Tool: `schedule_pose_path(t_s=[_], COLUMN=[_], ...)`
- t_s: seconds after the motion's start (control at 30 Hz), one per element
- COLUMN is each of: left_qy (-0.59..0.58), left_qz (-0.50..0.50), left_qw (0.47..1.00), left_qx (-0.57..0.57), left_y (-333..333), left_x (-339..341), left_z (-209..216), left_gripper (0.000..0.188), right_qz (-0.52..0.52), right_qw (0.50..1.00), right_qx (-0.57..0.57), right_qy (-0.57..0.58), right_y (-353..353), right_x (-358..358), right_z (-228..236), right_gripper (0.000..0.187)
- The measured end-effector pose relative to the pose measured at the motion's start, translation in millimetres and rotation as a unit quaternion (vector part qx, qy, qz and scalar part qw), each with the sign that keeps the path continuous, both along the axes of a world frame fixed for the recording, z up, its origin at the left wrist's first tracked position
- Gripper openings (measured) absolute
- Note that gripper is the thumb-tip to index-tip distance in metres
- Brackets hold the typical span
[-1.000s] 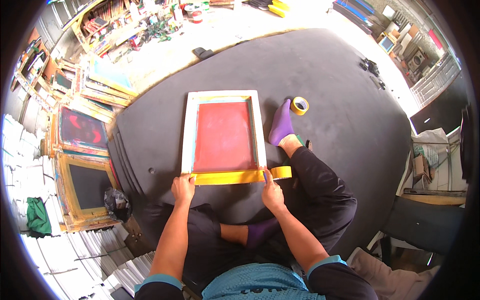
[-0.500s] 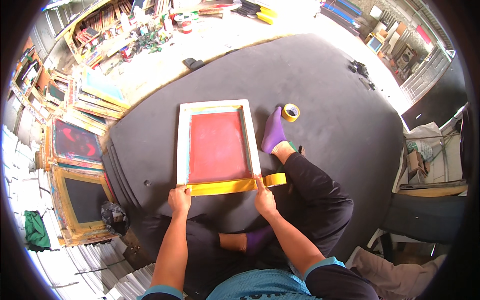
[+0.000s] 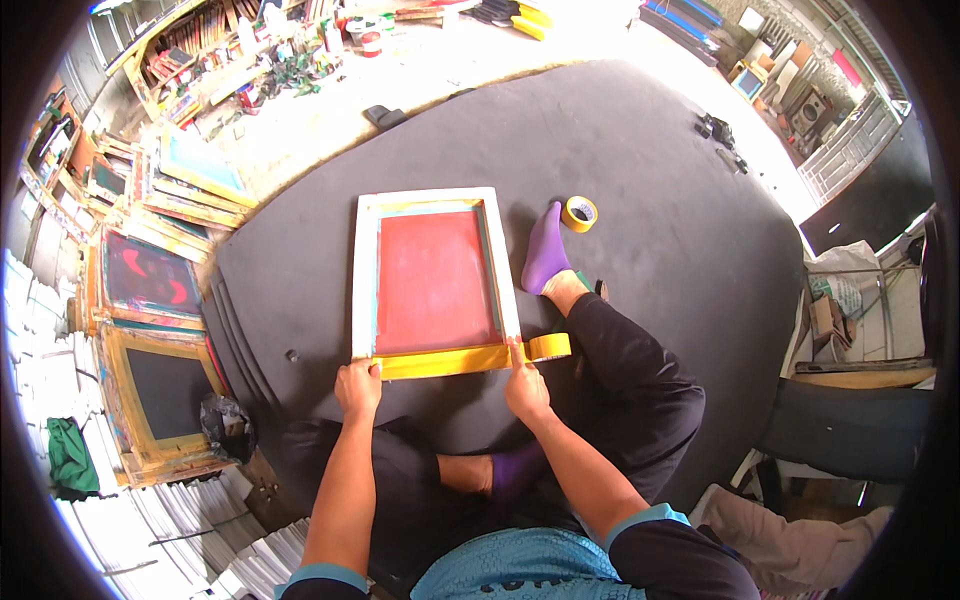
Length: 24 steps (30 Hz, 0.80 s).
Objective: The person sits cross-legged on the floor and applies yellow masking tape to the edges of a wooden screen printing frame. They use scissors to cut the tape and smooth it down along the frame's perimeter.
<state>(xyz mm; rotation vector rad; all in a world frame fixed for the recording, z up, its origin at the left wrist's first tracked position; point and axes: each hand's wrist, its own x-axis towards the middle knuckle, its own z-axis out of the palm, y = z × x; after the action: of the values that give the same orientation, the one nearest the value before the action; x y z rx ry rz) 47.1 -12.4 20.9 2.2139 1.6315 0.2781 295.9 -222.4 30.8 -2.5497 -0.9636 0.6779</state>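
Head-worn fisheye, above and behind the fingers (image 3: 515, 352), looking down and forward. Well back; both forearms (image 3: 344, 490) show below them.

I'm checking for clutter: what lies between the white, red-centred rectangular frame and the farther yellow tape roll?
The head view shows the person's purple-socked foot between the white frame and yellow roll.

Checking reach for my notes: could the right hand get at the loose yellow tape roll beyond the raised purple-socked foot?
Probably yes, reaching over: the purple-socked foot lies between the right hand and the loose yellow tape roll, but nothing covers the roll.
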Motion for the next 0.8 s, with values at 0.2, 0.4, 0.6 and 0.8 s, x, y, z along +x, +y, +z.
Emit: schedule_pose_path(t_s=[0.2,0.4,0.6,0.8], left_qy=[0.001,0.012,0.004,0.007], left_qz=[0.018,0.009,0.013,0.015], left_qw=[1.000,1.000,1.000,1.000], left_qx=[-0.012,-0.007,-0.007,0.004], left_y=[0,0,2,0], left_x=[-1,-1,-2,2], left_z=[-2,-5,-8,-8], left_gripper=[0.021,0.021,0.020,0.020], right_qz=[0.006,0.010,0.014,0.016], right_qw=[0.998,0.996,0.997,0.998], right_qx=[-0.068,-0.087,-0.072,-0.063], right_qy=[0.009,0.014,0.018,0.020], right_y=[3,-7,-21,-32], right_x=[-5,-12,-18,-14], right_z=[15,19,20,19], right_gripper=[0.081,0.074,0.074,0.073])
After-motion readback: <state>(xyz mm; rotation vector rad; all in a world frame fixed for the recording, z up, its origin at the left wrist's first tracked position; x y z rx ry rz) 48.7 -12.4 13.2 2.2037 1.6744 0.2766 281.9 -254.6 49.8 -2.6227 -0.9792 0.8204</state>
